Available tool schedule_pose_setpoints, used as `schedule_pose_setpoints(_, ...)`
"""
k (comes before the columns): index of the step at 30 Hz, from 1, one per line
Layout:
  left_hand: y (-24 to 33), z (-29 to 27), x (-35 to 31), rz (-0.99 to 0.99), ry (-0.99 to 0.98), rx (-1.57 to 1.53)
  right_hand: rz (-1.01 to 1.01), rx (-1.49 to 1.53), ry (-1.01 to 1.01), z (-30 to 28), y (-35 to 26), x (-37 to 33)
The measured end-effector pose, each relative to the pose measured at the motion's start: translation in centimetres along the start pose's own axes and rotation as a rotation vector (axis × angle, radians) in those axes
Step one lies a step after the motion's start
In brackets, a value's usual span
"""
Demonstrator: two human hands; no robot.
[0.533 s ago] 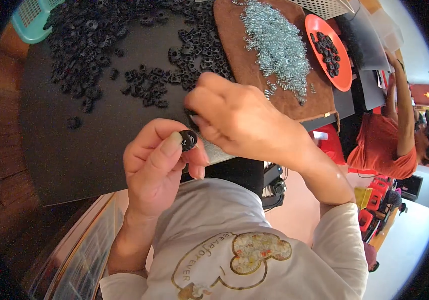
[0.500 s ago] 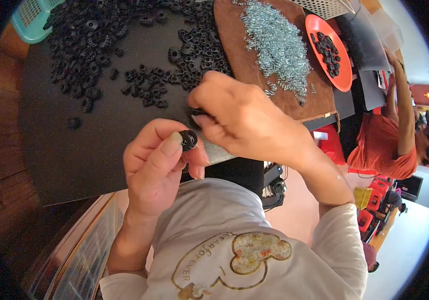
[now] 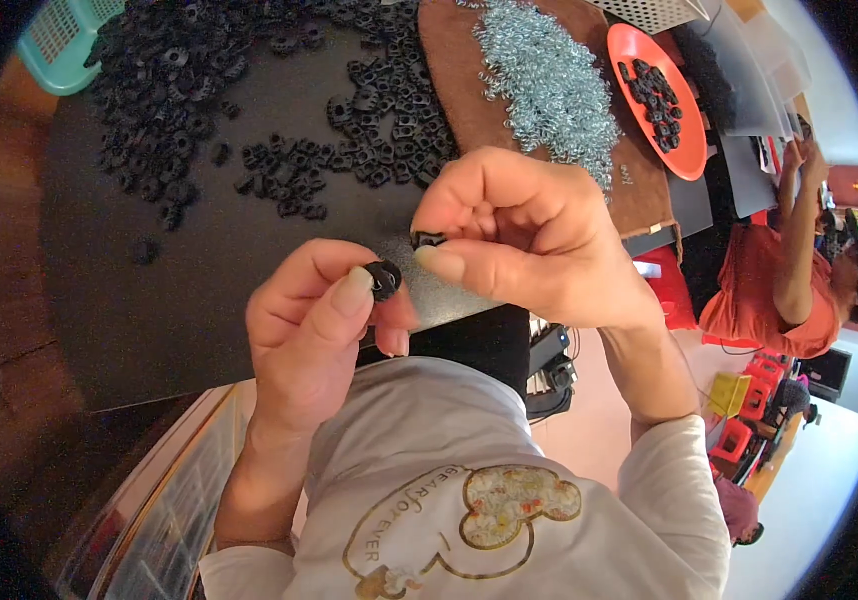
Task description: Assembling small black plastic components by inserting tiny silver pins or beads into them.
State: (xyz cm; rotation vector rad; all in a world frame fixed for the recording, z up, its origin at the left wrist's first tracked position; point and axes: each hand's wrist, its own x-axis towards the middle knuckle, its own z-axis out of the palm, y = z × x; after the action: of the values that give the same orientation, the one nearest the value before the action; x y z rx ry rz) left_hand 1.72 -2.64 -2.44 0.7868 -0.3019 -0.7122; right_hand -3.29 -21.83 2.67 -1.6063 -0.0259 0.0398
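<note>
My left hand (image 3: 314, 310) pinches a small round black plastic part (image 3: 384, 281) between thumb and forefinger, its hollow side turned to the right. Close by on the right, my right hand (image 3: 524, 225) is closed on a small black plastic piece (image 3: 428, 239), held at the tips of thumb and forefinger. The two pieces are apart, with a short gap between them. Beyond my hands lie loose small black pieces (image 3: 284, 172) in a scattered group. Much of the piece in my right hand is covered by the fingertips.
A large heap of round black parts (image 3: 164, 100) covers the far left of the dark table (image 3: 109, 320). Metal springs (image 3: 549, 85) lie piled on a brown cloth (image 3: 454, 60). An orange plate (image 3: 689, 140) holds black parts. A teal basket (image 3: 34, 60) stands far left. Another person (image 3: 774, 285) works at right.
My right hand has turned and lifted off the table beside the loose pieces, now showing a black piece at its fingertips. My left hand has stayed nearly still with its part.
</note>
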Motion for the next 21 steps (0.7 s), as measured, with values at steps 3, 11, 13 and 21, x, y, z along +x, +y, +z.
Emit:
schedule_pose_setpoints(3, 0.1, 0.3, -0.1, -0.026, 0.033, 0.023, 0.046, 0.142, -0.067, -0.1, -0.1, -0.1)
schedule_pose_setpoints(11, 0.1, 0.4, -0.2, -0.054, 0.035, 0.053, -0.022, 0.113, -0.096, 0.3, -0.3, -0.3)
schedule_pose_setpoints(13, 0.0, 0.2, -0.2, -0.062, 0.02, 0.07, 0.042, 0.155, -0.084, 0.3, -0.6, -0.3)
schedule_pose_setpoints(21, 0.2, 0.0, -0.5, -0.085, -0.003, 0.143, 0.154, 0.165, -0.097, 0.1, -1.2, -0.7)
